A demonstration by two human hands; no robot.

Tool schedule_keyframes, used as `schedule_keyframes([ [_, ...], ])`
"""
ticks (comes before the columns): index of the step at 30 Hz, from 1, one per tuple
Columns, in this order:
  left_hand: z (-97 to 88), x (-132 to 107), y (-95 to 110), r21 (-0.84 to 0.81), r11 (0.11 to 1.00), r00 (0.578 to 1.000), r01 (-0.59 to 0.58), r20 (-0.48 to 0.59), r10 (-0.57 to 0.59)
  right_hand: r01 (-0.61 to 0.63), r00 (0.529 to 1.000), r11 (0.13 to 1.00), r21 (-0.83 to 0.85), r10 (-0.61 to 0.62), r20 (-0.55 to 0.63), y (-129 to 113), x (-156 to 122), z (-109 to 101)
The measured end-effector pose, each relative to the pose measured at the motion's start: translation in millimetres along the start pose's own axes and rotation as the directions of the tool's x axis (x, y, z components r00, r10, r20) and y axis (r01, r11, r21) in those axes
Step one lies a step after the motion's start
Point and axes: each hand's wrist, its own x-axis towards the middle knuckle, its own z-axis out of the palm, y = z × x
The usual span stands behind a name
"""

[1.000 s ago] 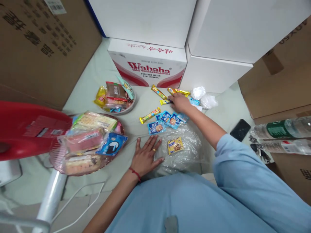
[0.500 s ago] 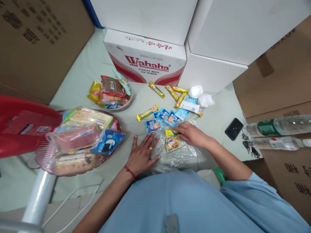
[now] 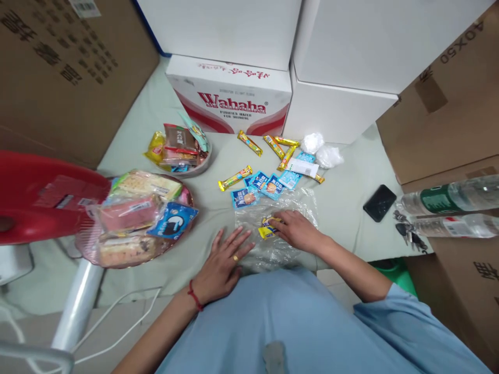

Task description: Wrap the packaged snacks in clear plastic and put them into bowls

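My right hand (image 3: 297, 228) has its fingers closed on a small yellow snack packet (image 3: 268, 228), partly covered by the fingers. Beneath that packet lies a crinkled clear plastic bag (image 3: 286, 253) on the pale green cloth. My left hand (image 3: 223, 265) rests flat with fingers spread, by the left edge of the bag. Just beyond the bag are several blue snack sachets (image 3: 245, 197). Several yellow stick-shaped snack packets (image 3: 235, 178) lie further off, and two white crumpled bundles (image 3: 328, 156) sit at the back right.
To the left stand a pink plate (image 3: 83, 236) of wrapped snacks and a bowl (image 3: 206, 165) of packets, beside a red object (image 3: 42, 197). A Wahaba-style white carton (image 3: 234, 104) closes off the back. A phone (image 3: 379, 202), keys (image 3: 409, 234) and plastic bottles (image 3: 448, 200) are at right.
My right hand has drawn nearer to me and turned the yellow packet, covering more of it. My left hand has slid slightly toward me. The camera view has shifted a little.
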Motion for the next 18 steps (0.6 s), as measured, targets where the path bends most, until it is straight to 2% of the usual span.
schedule_keyframes([
  [3,10.0,4.5,-0.4,-0.005,1.000,0.998,0.027,-0.053,-0.027,0.039,0.997,0.998,0.042,-0.036,-0.066,1.1,-15.9,-8.0],
  [6,19.1,12.0,-1.5,-0.068,0.997,0.991,0.023,-0.133,-0.032,0.142,0.977,0.987,0.071,-0.129,-0.168,6.3,-48.7,-7.2],
  [9,25.3,17.4,-2.9,-0.182,0.983,0.970,0.003,-0.239,-0.047,0.211,0.953,0.977,0.035,-0.197,-0.231,12.6,-84.7,12.6],
  [11,26.8,19.8,-4.4,-0.276,0.961,0.952,0.025,-0.287,-0.107,0.174,0.946,0.985,-0.006,-0.169,-0.277,16.1,-101.1,30.2],
  [14,24.0,24.1,-7.6,-0.399,0.913,0.922,0.084,-0.316,-0.222,0.085,0.916,0.996,0.001,-0.078,-0.394,20.3,-107.4,42.7],
  [16,19.9,28.6,-11.0,-0.447,0.888,0.902,0.105,-0.334,-0.274,0.066,0.897,0.995,0.077,-0.026,-0.440,23.3,-100.2,35.8],
  [18,16.5,34.5,-16.2,-0.464,0.877,0.875,0.127,-0.365,-0.319,0.072,0.894,0.978,0.197,0.025,-0.447,28.1,-86.9,20.4],
])
